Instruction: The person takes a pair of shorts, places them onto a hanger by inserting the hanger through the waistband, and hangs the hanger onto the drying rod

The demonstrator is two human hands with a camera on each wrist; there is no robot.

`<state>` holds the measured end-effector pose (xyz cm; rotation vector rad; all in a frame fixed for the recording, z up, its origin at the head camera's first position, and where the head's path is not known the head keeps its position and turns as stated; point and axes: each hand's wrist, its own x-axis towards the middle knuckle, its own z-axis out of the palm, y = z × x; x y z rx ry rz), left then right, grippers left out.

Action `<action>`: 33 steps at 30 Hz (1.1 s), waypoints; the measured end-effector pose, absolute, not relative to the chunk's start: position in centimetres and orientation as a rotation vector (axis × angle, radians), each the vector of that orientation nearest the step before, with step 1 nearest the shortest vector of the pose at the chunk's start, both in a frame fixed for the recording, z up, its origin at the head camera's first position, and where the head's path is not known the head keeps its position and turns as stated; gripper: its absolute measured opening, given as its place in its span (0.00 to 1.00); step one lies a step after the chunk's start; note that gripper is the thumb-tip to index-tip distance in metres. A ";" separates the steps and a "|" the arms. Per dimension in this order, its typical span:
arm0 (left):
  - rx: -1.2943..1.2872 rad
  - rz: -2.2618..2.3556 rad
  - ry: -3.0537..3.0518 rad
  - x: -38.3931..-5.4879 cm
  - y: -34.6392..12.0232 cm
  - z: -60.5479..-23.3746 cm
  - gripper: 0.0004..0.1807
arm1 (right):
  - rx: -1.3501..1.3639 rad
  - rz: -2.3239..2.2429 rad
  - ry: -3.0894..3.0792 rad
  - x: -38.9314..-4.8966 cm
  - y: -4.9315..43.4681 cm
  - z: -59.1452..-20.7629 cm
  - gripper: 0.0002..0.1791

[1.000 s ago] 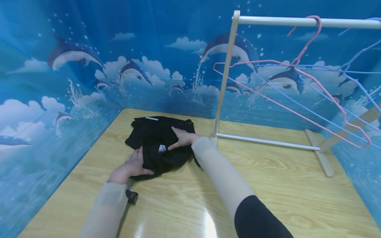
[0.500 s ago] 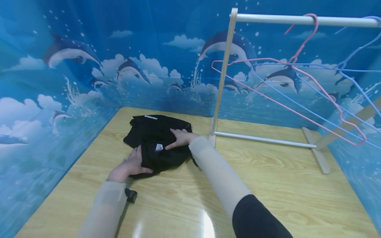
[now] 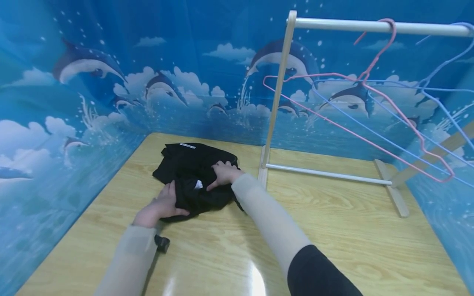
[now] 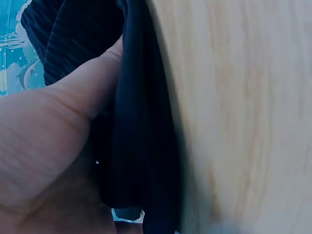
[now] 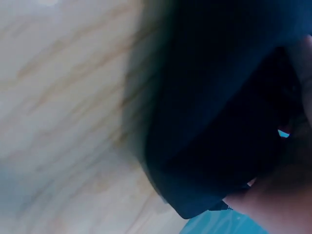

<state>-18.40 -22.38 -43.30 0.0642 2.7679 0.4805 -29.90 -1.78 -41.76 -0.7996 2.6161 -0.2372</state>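
A crumpled black garment (image 3: 185, 162) lies on the table, with a white label (image 3: 198, 184) near its middle and a white strip (image 3: 187, 146) at its far edge. My left hand (image 3: 159, 209) grips its near left part. Seen from the left wrist, the thumb (image 4: 85, 87) passes behind a hanging fold of the cloth. On the right side of the garment, my right hand (image 3: 225, 174) pinches up fabric with bent fingers. Dark cloth hides much of that hand in the right wrist view. The kind of garment is unclear.
A rack with a pale wooden post (image 3: 279, 90) and a white top rail (image 3: 344, 25) stands right of the garment. A pink hanger (image 3: 364, 78) and a blue hanger (image 3: 424, 84) hang from it. Dolphin-print cloth (image 3: 218, 61) surrounds the wooden table (image 3: 333, 230).
My right hand's fingers have bent and drawn inward, gathering cloth beneath them. The left hand keeps nearly the same place on the garment. The head view has shifted slightly.
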 end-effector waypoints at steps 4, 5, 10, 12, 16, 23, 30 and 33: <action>0.058 0.470 2.763 -18.4 -22.4 -43.4 0.65 | -0.778 -0.242 2.612 -29.4 -1.8 -41.9 0.50; 0.057 0.459 2.762 -18.4 -22.4 -43.3 0.65 | -0.775 -0.247 2.611 -29.4 -1.8 -41.9 0.50; 0.071 0.427 2.768 -18.6 -22.3 -43.2 0.65 | -0.773 -0.236 2.621 -29.4 -2.1 -41.8 0.48; 0.081 0.424 2.771 -18.6 -22.2 -43.2 0.65 | -0.779 -0.234 2.626 -29.4 -2.2 -41.9 0.47; 0.100 0.406 2.778 -18.5 -22.1 -42.9 0.64 | -0.794 -0.248 2.639 -29.4 -2.3 -42.3 0.44; 0.091 0.374 2.814 -18.3 -22.2 -42.8 0.62 | -0.853 -0.252 2.651 -29.6 -2.4 -42.6 0.38; 0.112 0.377 2.869 -18.8 -22.3 -43.2 0.50 | -0.886 -0.294 2.603 -29.7 -2.1 -42.2 0.35; 0.133 0.389 2.866 -18.9 -22.1 -43.2 0.47 | -0.886 -0.307 2.592 -29.8 -1.8 -42.1 0.34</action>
